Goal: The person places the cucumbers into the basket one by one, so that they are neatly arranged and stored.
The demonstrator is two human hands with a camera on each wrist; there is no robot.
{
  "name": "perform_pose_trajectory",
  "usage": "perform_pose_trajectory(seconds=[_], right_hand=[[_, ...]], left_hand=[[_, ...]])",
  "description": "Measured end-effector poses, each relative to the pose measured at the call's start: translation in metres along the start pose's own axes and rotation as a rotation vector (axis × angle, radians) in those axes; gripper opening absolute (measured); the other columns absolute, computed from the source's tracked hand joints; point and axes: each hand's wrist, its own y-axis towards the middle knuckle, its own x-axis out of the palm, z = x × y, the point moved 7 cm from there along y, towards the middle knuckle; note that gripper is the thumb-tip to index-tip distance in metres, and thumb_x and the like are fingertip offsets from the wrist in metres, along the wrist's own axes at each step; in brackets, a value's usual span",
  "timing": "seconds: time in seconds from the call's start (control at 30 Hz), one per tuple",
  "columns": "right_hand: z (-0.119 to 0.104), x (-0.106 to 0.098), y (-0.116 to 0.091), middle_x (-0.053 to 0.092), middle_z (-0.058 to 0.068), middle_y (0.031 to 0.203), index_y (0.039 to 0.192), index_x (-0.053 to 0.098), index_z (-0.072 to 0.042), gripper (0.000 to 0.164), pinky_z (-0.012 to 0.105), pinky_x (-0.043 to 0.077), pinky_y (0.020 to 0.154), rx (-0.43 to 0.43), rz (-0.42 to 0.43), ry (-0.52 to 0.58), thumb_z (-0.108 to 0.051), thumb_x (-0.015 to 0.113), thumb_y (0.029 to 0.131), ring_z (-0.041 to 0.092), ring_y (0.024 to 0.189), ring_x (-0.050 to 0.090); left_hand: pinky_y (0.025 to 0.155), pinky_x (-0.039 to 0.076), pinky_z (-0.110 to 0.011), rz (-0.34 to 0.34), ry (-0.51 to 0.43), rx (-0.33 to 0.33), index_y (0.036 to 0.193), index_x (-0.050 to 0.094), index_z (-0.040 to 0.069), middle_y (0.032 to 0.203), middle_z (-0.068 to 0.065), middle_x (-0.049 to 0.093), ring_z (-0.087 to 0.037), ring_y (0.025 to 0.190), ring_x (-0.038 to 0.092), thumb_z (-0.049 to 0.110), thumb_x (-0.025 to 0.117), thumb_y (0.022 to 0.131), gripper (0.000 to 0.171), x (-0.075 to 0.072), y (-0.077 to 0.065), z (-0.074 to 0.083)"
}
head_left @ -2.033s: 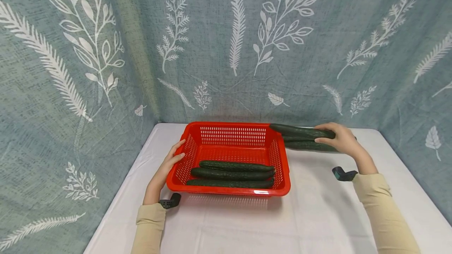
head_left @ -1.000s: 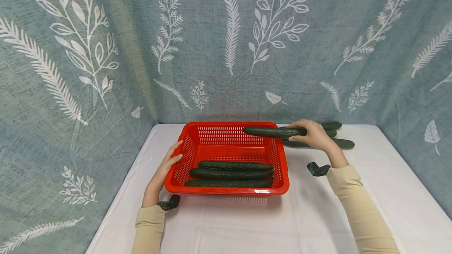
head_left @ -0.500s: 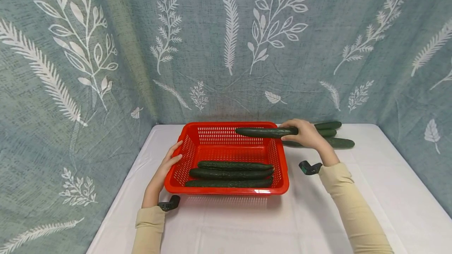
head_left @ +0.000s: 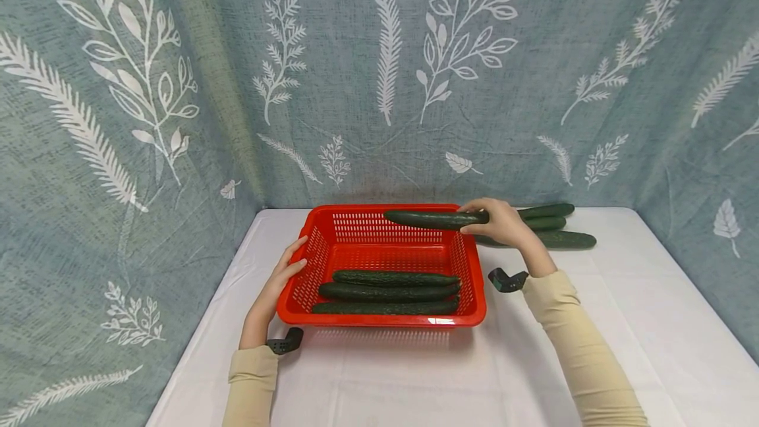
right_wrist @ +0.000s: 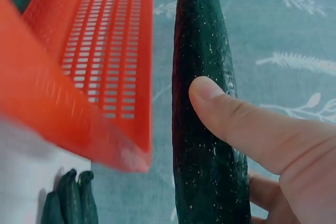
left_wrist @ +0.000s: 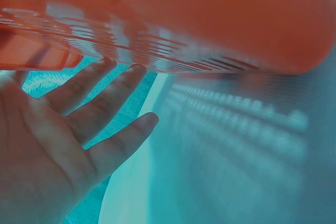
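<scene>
In the head view my right hand (head_left: 499,221) grips one end of a dark green cucumber (head_left: 429,219), which lies level above the back right part of a red perforated plastic basket (head_left: 379,321). The right wrist view shows my thumb (right_wrist: 226,108) pressed along the held cucumber (right_wrist: 205,51), with the other fingers mostly behind it. At the basket's left side rests my left hand (head_left: 274,292), its fingertips on the outer wall near the rim. Those fingers (left_wrist: 100,103) look spread and fairly straight in the left wrist view. Three cucumbers (head_left: 388,293) lie side by side along the basket's front.
Three more cucumbers (head_left: 566,240) lie on the white table (head_left: 563,321) to the right, partly hidden by my right hand. A blue-green curtain with white leaf patterns (head_left: 356,84) rises behind and on both sides. Each wrist carries a small black camera (head_left: 506,280).
My right hand has lifted a cucumber off the pile at the right and carried it left over the basket. My left hand has stayed at the basket's side.
</scene>
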Motion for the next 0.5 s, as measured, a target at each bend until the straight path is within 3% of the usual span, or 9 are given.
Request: perform_pose_trajectory(seconds=[0.5], right_hand=[[-0.024,0.009,0.009,0.061,0.016,0.118,0.117,0.064,-0.011,0.042,0.054,0.041,0.088,0.019,-0.017,0.005,-0.027,0.073,0.079,0.034,0.109,0.054]], left_hand=[[0.085,0.048,-0.028,0.003,0.011,0.016,0.149,0.013,0.024,0.149,-0.014,0.017,-0.033,0.12,0.035,0.025,0.038,0.098,0.057,-0.001,0.0,-0.001]])
